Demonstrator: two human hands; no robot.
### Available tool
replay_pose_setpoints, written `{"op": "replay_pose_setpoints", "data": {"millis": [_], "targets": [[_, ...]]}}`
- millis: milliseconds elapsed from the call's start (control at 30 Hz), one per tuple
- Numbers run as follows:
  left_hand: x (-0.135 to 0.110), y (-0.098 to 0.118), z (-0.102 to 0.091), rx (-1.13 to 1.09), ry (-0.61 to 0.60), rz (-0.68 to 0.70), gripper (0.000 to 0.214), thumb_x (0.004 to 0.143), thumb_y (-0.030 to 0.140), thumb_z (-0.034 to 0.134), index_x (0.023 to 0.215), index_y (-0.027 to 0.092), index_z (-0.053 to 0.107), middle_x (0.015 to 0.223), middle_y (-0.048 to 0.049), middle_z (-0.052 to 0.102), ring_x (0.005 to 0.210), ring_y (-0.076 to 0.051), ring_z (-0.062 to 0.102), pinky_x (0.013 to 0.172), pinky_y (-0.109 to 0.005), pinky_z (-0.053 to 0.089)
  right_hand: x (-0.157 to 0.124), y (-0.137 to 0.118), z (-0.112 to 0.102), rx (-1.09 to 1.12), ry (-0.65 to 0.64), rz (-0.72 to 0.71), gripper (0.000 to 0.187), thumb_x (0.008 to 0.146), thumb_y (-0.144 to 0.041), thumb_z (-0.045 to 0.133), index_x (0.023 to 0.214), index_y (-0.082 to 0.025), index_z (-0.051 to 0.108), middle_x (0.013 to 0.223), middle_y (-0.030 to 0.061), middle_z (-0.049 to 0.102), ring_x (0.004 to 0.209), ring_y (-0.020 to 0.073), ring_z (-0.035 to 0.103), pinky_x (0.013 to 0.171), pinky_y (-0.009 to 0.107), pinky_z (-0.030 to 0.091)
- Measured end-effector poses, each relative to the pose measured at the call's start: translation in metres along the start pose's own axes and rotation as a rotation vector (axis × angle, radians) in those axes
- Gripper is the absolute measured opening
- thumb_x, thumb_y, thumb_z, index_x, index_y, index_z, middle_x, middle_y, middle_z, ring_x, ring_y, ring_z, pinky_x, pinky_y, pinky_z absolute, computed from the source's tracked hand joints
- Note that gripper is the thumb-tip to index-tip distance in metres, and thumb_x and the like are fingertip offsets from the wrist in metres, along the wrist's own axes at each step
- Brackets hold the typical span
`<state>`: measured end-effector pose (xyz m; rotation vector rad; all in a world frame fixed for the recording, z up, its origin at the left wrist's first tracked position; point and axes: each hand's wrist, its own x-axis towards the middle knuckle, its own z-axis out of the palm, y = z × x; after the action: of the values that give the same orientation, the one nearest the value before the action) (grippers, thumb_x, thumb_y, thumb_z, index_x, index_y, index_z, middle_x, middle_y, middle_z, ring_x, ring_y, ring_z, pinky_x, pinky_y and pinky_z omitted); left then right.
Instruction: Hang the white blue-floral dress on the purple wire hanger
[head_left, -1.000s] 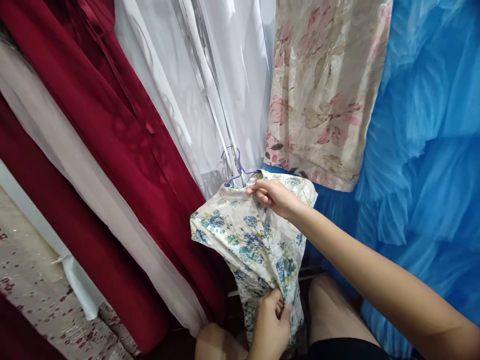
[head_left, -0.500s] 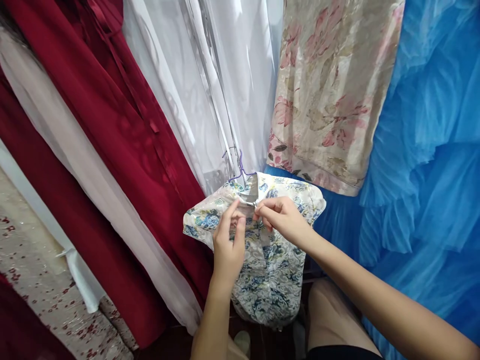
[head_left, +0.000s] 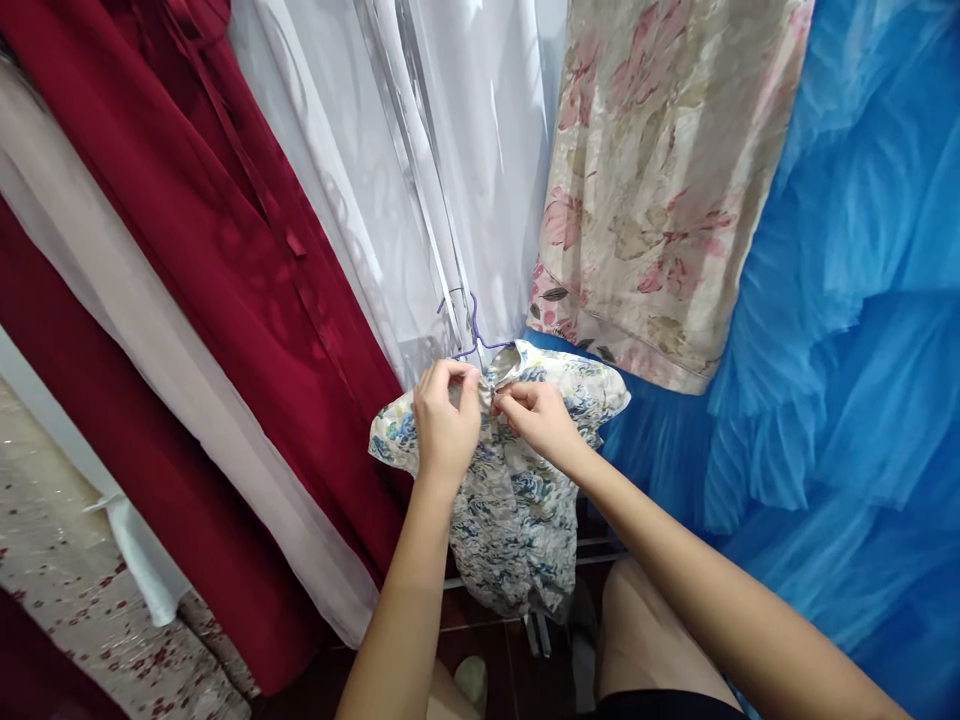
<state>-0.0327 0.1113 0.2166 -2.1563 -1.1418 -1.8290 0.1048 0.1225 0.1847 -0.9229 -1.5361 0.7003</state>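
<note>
A small short-sleeved floral blouse (head_left: 517,510), white with blue and yellow flowers, hangs in front of me on a thin purple hanger (head_left: 475,325). My left hand (head_left: 448,415) pinches the left side of its neckline between thumb and fingers. Close beside it, my right hand (head_left: 536,415) is closed in a pinch on the other side of the front opening, at the collar. The fingertips of both hands nearly meet. Whatever small fastening lies between them is too small to make out.
White fabric (head_left: 487,150) hangs behind the hanger. Dark red dresses (head_left: 247,260) hang to the left, a pink-flowered beige garment (head_left: 667,200) and blue ruffled tulle (head_left: 847,380) to the right. Below are a metal rack foot (head_left: 537,635), a shoe (head_left: 471,682) and my leg.
My left hand has moved up and its fingers have closed on the blouse neckline. The right hand has shifted slightly left, and the collar edges are drawn closer together.
</note>
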Motion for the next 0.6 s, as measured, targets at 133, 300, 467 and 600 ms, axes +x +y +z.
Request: {"op": "replay_pose_setpoints", "data": {"millis": [133,300,467,600], "targets": [[0.008,-0.041,-0.012,-0.031,0.263,-0.125,0.017,0.095,0.032,0.059,0.092,0.016,0.064,0.088,-0.0033,0.067,0.086,-0.016,0.063,0.083,-0.027,0.047,-0.005,0.019,0.004,-0.065,-0.071,0.069,0.024,0.075,-0.023,0.051,0.056,-0.015,0.062,0.043,-0.0044,0.043,0.043,0.0080,0.036,0.045,0.023,0.023],[0.003,-0.119,-0.043,-0.296,0.632,-0.446,0.012,0.090,0.024,0.063,0.091,0.012,0.062,0.082,-0.0010,0.063,0.078,-0.012,0.061,0.079,-0.025,0.048,-0.030,0.036,0.002,0.120,-0.175,0.212,0.023,0.073,-0.028,0.051,0.055,-0.016,0.061,0.041,-0.0053,0.040,0.039,0.0075,0.032,0.043,0.023,0.020],[-0.038,-0.164,-0.047,-0.716,0.789,-0.970,0.017,0.094,0.010,0.049,0.078,0.015,0.051,0.070,0.0032,0.053,0.069,-0.009,0.057,0.085,-0.028,0.051,-0.057,0.044,0.007,0.256,-0.180,0.282,0.023,0.074,-0.029,0.051,0.059,-0.016,0.064,0.038,-0.0056,0.042,0.037,0.0080,0.034,0.043,0.023,0.022],[-0.098,-0.159,-0.028,-0.804,0.661,-1.073,0.022,0.090,0.011,0.053,0.070,0.017,0.046,0.065,0.0021,0.049,0.068,-0.012,0.056,0.081,-0.029,0.052,-0.087,0.061,0.010,0.382,-0.059,0.344,0.028,0.078,-0.034,0.052,0.062,-0.015,0.064,0.039,-0.0039,0.045,0.038,0.0081,0.034,0.045,0.023,0.023]]}}
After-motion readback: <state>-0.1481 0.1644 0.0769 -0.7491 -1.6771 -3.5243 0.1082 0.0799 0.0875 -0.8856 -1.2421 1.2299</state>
